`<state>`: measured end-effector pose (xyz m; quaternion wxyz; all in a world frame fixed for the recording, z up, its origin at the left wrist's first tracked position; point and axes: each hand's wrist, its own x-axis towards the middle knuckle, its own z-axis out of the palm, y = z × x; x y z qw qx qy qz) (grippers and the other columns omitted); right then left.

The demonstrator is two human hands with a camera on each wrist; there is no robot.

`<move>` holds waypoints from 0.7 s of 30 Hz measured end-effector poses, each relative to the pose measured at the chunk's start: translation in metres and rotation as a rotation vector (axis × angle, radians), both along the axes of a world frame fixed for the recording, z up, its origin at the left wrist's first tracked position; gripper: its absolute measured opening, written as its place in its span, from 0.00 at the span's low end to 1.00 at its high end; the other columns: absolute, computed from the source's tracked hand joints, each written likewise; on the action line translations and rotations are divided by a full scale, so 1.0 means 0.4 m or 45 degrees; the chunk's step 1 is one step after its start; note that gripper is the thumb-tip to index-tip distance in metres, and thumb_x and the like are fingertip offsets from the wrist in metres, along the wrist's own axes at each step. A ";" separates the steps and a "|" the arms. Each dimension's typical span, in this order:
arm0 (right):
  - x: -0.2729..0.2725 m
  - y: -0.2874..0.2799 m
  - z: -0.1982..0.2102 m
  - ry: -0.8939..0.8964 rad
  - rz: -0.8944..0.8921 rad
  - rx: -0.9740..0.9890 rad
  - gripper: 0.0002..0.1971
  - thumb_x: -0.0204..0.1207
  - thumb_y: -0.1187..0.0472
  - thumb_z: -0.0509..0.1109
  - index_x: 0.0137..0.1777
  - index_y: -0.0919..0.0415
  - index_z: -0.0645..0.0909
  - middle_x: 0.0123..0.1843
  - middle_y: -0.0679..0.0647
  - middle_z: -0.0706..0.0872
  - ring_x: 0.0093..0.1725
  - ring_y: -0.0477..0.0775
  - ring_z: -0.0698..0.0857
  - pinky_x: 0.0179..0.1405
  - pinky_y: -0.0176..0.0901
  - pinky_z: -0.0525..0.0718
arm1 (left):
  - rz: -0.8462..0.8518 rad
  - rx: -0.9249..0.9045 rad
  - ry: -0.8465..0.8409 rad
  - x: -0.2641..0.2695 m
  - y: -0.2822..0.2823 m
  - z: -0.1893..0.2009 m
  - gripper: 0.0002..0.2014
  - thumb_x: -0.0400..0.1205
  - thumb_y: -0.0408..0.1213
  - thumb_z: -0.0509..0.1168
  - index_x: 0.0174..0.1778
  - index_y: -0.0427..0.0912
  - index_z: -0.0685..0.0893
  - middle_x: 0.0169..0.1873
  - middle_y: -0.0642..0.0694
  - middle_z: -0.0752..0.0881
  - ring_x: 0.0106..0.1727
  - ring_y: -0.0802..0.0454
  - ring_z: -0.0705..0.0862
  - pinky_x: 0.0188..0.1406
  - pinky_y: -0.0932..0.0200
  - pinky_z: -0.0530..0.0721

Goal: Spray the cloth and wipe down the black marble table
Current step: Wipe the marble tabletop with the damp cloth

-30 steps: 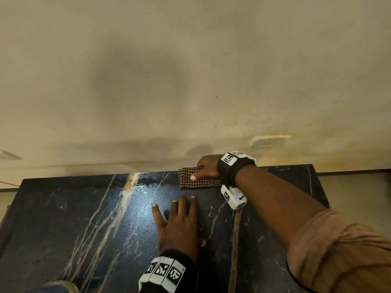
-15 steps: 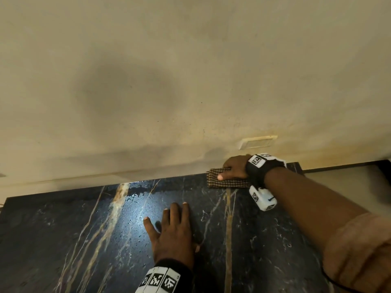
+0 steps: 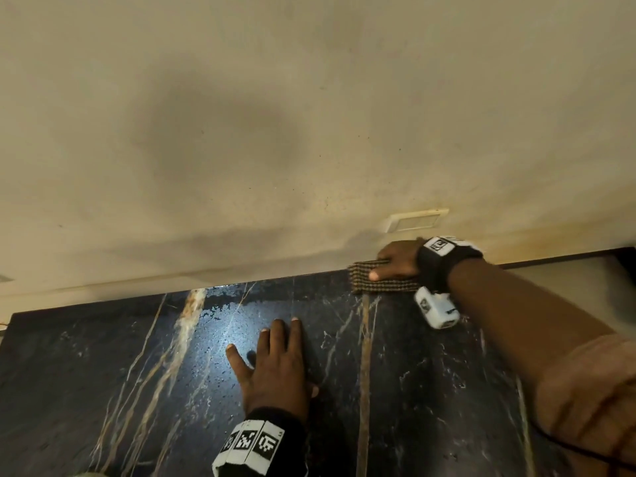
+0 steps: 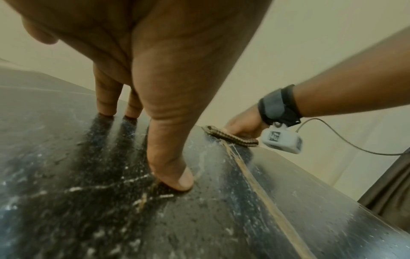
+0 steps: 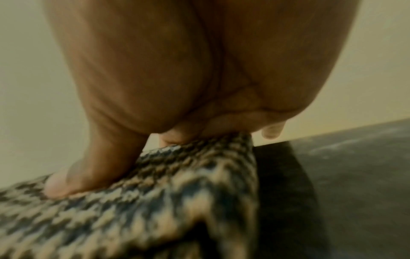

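Marble: black table point(image 3: 430, 390) with white and tan veins; a wet, speckled sheen shows near the far edge, left of centre.
Veins: a wide pale streak point(image 3: 187, 315) runs from the far edge toward the near left; a thin tan line point(image 3: 364, 366) runs from under the cloth toward the near edge.
Left hand: left hand point(image 3: 275, 366) lies flat on the table near the middle, fingers straight and slightly spread, holding nothing; in the left wrist view the fingertips point(image 4: 177, 178) press on the stone.
Left wrist: black band with white coded tags point(image 3: 253, 445).
Cloth: folded checked cloth point(image 3: 382, 282), brown and cream, lies at the far edge of the table, right of centre, close against the wall.
Right hand: right hand point(image 3: 399, 261) rests on top of the cloth, palm down, thumb stretched out along it; in the right wrist view the thumb point(image 5: 73, 180) presses into the weave and the other fingers bend onto the far side of the cloth. How tightly they hold it cannot be told.
Right wrist: black band with a white tagged camera block point(image 3: 437, 309) hanging just over the table.
Sleeve: brown sleeve point(image 3: 592, 401) pushed up the right forearm, at the right edge of the head view.
Wall: cream wall point(image 3: 309, 132) behind the table, with a pale rectangular plate point(image 3: 414, 220) just above the right hand.
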<state>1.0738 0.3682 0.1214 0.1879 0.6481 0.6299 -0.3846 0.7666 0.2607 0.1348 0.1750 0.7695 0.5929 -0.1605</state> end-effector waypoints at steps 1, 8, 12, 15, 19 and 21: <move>0.059 -0.021 0.014 -0.059 -0.016 -0.017 0.33 0.79 0.30 0.61 0.70 0.55 0.80 0.71 0.55 0.83 0.67 0.59 0.81 0.62 0.49 0.72 | -0.002 -0.001 0.006 0.000 0.000 0.002 0.58 0.74 0.59 0.72 0.86 0.54 0.36 0.85 0.48 0.45 0.87 0.46 0.48 0.73 0.20 0.31; 0.138 -0.046 0.003 -0.258 -0.062 -0.005 0.35 0.77 0.25 0.56 0.76 0.45 0.74 0.81 0.49 0.75 0.79 0.59 0.72 0.81 0.72 0.47 | -0.009 0.009 0.037 0.006 -0.002 0.003 0.57 0.75 0.58 0.72 0.86 0.53 0.35 0.86 0.47 0.46 0.87 0.45 0.48 0.73 0.20 0.30; -0.059 0.010 -0.008 -0.054 0.074 0.029 0.35 0.79 0.29 0.59 0.76 0.53 0.75 0.77 0.54 0.79 0.74 0.60 0.78 0.77 0.62 0.62 | 0.005 0.014 0.050 0.015 0.000 0.006 0.58 0.73 0.57 0.74 0.86 0.53 0.37 0.86 0.47 0.47 0.87 0.46 0.50 0.74 0.20 0.34; -0.218 0.061 -0.033 0.035 0.184 0.059 0.36 0.78 0.28 0.61 0.70 0.59 0.79 0.69 0.57 0.84 0.65 0.61 0.83 0.72 0.62 0.68 | 0.030 0.003 0.057 0.022 -0.001 0.010 0.58 0.73 0.57 0.74 0.86 0.54 0.37 0.85 0.49 0.48 0.87 0.48 0.51 0.74 0.19 0.35; -0.230 0.060 -0.039 0.089 0.150 0.099 0.34 0.79 0.30 0.62 0.67 0.61 0.81 0.66 0.58 0.86 0.62 0.61 0.84 0.67 0.56 0.72 | 0.025 -0.010 0.106 0.026 -0.003 0.016 0.58 0.72 0.60 0.74 0.86 0.56 0.37 0.86 0.50 0.48 0.87 0.47 0.52 0.74 0.19 0.34; -0.151 0.030 -0.024 0.090 0.078 0.116 0.34 0.79 0.30 0.62 0.72 0.58 0.78 0.72 0.56 0.83 0.68 0.60 0.82 0.74 0.59 0.66 | 0.015 0.013 0.131 0.031 -0.004 0.019 0.57 0.72 0.60 0.73 0.86 0.56 0.38 0.86 0.50 0.49 0.86 0.46 0.55 0.74 0.19 0.35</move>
